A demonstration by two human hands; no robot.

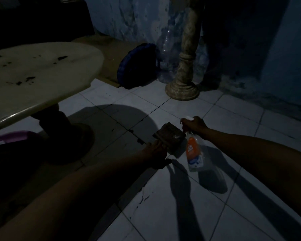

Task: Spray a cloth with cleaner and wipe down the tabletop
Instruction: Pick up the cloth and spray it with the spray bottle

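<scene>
Right hand [195,125] first: its grip is wrapped tight round the white trigger head of the spray bottle [194,151], fingers curled closed on the neck, and the bottle hangs down from it, its orange label and clear body tilted toward five o'clock above the floor. Just at nine o'clock of that nozzle sits the cloth [169,136], a dark folded brownish pad, held up in the air by the left hand [156,153]; the left grip is closed on the cloth's near edge, fingers over the top, the thumb out at four o'clock. Nozzle and cloth are very close, whether touching I cannot tell in this dim light. Both bare forearms reach in from the bottom of the view, and their long shadows fall across the pale tiled floor [181,206] toward six o'clock. Out at ten o'clock from the hands stands the counter [42,75], a round pale top with dark spots scattered over it, on a thick pedestal, well apart from cloth and bottle. At twelve o'clock a weathered turned column [185,66] stands on the tiles, with a dark blue round cushion [135,66] leaning by the wall just to its nine o'clock. Low at the left edge, a purple rim [10,136] shows, too dark to make out.
</scene>
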